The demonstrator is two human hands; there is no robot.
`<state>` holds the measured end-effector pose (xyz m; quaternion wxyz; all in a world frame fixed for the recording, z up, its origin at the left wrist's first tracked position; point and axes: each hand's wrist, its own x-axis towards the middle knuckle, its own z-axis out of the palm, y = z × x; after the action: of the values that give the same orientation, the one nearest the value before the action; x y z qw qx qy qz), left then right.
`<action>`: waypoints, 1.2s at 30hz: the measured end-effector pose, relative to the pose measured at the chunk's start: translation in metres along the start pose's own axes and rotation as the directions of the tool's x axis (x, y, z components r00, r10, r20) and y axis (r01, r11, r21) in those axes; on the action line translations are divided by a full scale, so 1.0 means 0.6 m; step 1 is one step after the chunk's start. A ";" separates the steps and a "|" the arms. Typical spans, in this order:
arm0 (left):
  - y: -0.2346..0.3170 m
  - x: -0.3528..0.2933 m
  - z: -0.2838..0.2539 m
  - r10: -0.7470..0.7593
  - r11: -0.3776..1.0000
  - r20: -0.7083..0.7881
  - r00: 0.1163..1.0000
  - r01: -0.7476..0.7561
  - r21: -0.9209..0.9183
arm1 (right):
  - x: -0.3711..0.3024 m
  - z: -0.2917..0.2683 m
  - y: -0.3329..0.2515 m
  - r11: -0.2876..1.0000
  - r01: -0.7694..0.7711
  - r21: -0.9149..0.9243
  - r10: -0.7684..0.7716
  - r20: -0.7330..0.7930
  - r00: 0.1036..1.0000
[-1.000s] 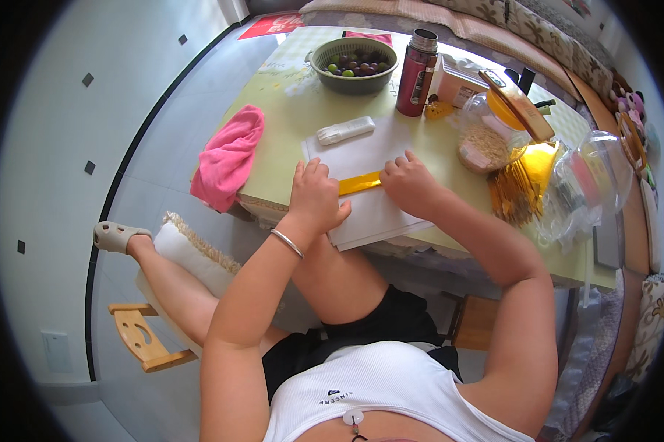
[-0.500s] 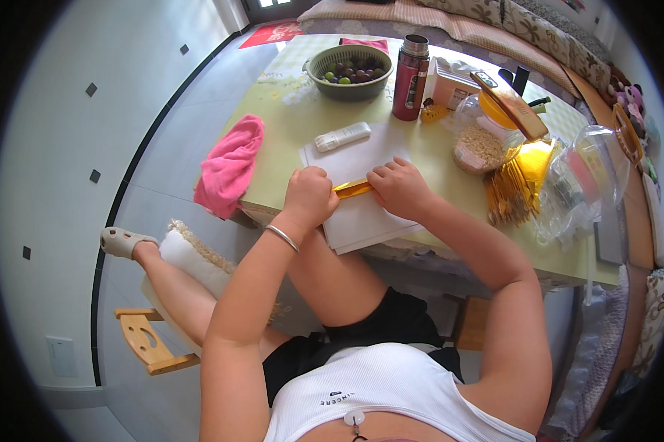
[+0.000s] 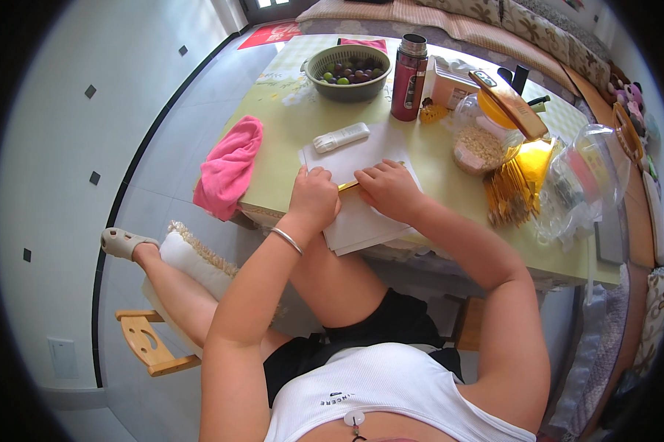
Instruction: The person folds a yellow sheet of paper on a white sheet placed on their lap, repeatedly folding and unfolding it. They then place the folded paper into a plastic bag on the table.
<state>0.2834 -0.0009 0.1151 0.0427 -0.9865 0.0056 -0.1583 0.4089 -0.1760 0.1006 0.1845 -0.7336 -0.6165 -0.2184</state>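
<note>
Gold strip pinched between both hands above white paper

A narrow gold strip (image 3: 348, 186) spans the short gap between the person's left grip (image 3: 316, 196) and right grip (image 3: 386, 190). Only its middle shows; each end goes in under the curled fingers. The left grip is closed, pinching the strip's left end. The right grip lies with its fingers bent down over the other end, pressing it between fingers and thumb, though the thumb itself is hidden. The strip slants slightly, its right end farther from the body.

Beneath the strip is white paper (image 3: 361, 228), lying by the near edge of the worktop (image 3: 277, 173). Whether the strip touches the paper cannot be told. A white tube (image 3: 341, 138) lies on the paper's far part, just beyond the hands and apart from them.

Well to the left, a pink cloth (image 3: 230, 168) hangs over the worktop's edge. Beyond the tube stand a grey-green basket (image 3: 347, 93) of round fruit and an upright dark red flask (image 3: 408, 90). To the right, a clear tub (image 3: 484, 144) stands near a pile of gold pieces (image 3: 510, 193).
</note>
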 end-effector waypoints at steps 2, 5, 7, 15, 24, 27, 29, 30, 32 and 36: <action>-0.005 -0.003 0.004 0.001 1.000 -0.026 1.000 -0.001 -0.013 | 0.003 0.012 0.011 0.994 0.028 -0.104 -0.022 0.058 0.998; -0.011 -0.011 0.006 0.004 0.999 -0.017 1.000 -0.004 -0.035 | -0.012 0.011 0.042 0.997 -0.023 -0.073 0.028 0.068 0.997; -0.010 -0.015 0.012 0.004 1.000 -0.057 0.998 -0.005 -0.018 | -0.026 0.000 0.062 0.997 -0.075 -0.026 0.076 0.040 0.996; 0.050 0.066 -0.014 -0.093 0.990 -0.099 0.991 0.081 -0.116 | -0.001 -0.025 0.044 0.907 -0.367 0.209 0.382 -0.039 0.923; -0.050 0.055 -0.107 -0.211 0.652 -0.228 0.950 -0.037 -0.757 | -0.035 0.000 0.134 0.494 -0.500 0.712 0.603 0.134 0.786; -0.072 0.028 -0.104 -0.084 0.314 -0.057 0.995 -0.028 -0.949 | -0.032 -0.010 0.109 0.524 -0.414 0.744 0.529 0.097 0.843; -0.082 0.013 -0.096 -0.001 0.168 0.116 0.993 0.115 -0.979 | -0.032 -0.040 0.084 0.745 -0.340 0.574 0.412 0.006 0.911; -0.083 0.011 -0.087 0.036 0.188 0.149 0.988 0.140 -0.972 | -0.031 -0.052 0.074 0.780 -0.259 0.569 0.349 -0.053 0.935; -0.076 0.014 -0.066 0.059 0.166 0.216 0.975 0.204 -0.965 | -0.040 -0.076 0.067 0.962 -0.092 0.256 0.100 -0.017 0.995; -0.061 0.028 -0.039 0.091 0.414 0.078 0.993 0.033 -0.910 | -0.067 -0.089 0.031 0.985 0.156 0.071 -0.166 0.182 0.969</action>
<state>0.2921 0.0330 0.1455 -0.4948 -0.8596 0.1049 -0.0723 0.4167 -0.2412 0.1236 0.1278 -0.6929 -0.6945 -0.1455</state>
